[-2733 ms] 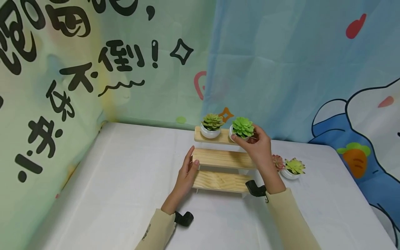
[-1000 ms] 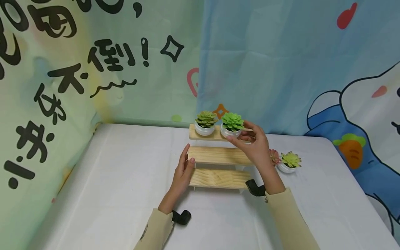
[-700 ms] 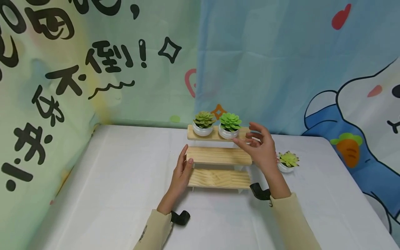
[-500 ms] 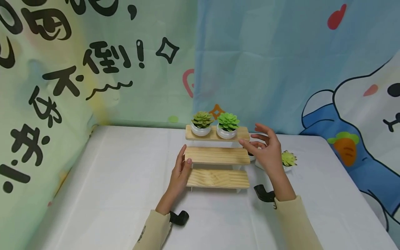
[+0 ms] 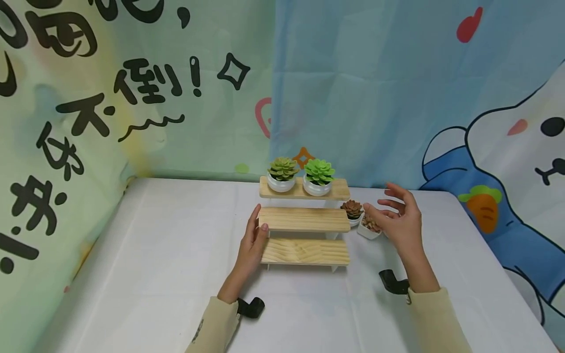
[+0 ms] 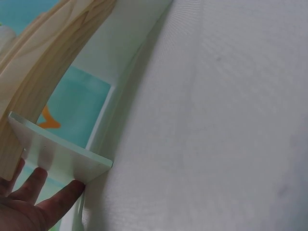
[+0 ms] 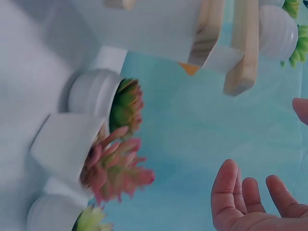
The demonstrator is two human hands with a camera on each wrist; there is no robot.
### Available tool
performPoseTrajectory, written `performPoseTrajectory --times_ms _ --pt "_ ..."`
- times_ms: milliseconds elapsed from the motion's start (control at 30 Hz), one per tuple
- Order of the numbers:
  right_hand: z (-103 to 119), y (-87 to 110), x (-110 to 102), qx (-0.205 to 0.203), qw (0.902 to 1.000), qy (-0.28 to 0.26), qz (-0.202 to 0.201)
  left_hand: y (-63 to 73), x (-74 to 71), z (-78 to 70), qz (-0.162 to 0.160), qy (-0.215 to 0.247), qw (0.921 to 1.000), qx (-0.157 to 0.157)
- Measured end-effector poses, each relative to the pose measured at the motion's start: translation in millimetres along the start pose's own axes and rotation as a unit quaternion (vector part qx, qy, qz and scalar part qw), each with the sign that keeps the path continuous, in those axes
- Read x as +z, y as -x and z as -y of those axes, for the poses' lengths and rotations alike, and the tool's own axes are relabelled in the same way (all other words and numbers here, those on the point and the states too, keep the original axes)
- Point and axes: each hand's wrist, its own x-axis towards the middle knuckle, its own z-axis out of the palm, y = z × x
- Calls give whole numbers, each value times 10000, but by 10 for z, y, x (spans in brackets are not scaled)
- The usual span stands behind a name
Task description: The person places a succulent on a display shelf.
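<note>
A three-tier wooden shelf stand (image 5: 304, 219) with white side supports stands on the table. My left hand (image 5: 250, 249) rests against its left side; in the left wrist view, the extended fingers (image 6: 62, 199) touch the white support panel. On the top tier sit two potted succulents, a dull green one (image 5: 282, 175) and a bright green one (image 5: 318, 177). My right hand (image 5: 400, 221), holding nothing, hovers right of the stand with loosely bent fingers. Beneath and beside it are a brown succulent (image 5: 351, 211) in a round pot and a pinkish succulent (image 7: 118, 168) in an angular white pot.
In the right wrist view a yellow-green succulent (image 7: 91, 220) is partly visible; my right hand hides it in the head view. A white cloth covers the table (image 5: 167, 274). Printed backdrops (image 5: 353, 88) rise behind and at the left.
My right hand has let go of the bright green succulent on the top tier and moved right and down over the other pots. The left hand has stayed at the stand's side.
</note>
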Motion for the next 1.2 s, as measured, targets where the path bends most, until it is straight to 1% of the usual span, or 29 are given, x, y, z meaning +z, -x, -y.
performPoseTrajectory --times_ms 33,67,133,200,233,267,333,367,467,500,567,600,700,833,967,1067,1133,1200 --pt "-188 -50 -27 -42 9998 179 -93 0 0 1 -4 -10 10000 -4" --pt "-318 -83 -60 -51 9996 219 -148 -4 1 4 -12 -21 10000 1" --pt "-520 -116 -118 -79 9982 518 -298 -5 2 4 -18 -19 10000 12" --pt "-562 -106 -174 -40 9971 644 -406 -4 3 3 -20 -15 10000 19" --pt "-534 -85 -198 -1 9963 721 -459 -4 3 2 -19 -2 10000 19" --pt "-476 -59 -224 66 9969 614 -480 -3 3 2 -17 9 10000 21" --pt "-203 36 -248 248 9960 660 -552 -1 4 2 -18 25 10000 17" --pt "-32 93 -253 333 9957 640 -574 -1 3 3 -22 33 10000 19" --pt "433 255 -265 562 9954 458 -625 -2 2 4 -34 48 10000 11" --pt "567 306 -261 636 9939 635 -646 -3 2 2 -39 54 10000 5" --pt "704 364 -265 795 9917 748 -684 -7 3 -2 -42 72 10000 -5" --pt "736 379 -271 914 9900 816 -701 -7 4 -4 -44 77 10000 -14" --pt "756 398 -285 1234 9820 1217 -750 -9 8 -11 -49 85 9999 -39" --pt "667 403 -317 1500 9746 1465 -785 0 10 -10 -51 77 9999 -58" --pt "573 411 -349 1670 9722 1478 -713 7 6 -5 -59 64 9999 -69" --pt "511 414 -375 1889 9696 1430 -616 5 3 -5 -57 72 9999 -51" --pt "437 403 -397 2062 9666 1431 -527 0 3 -2 -49 71 10000 -32" --pt "309 372 -427 2251 9616 1512 -416 -1 4 -2 -39 76 10000 -14"
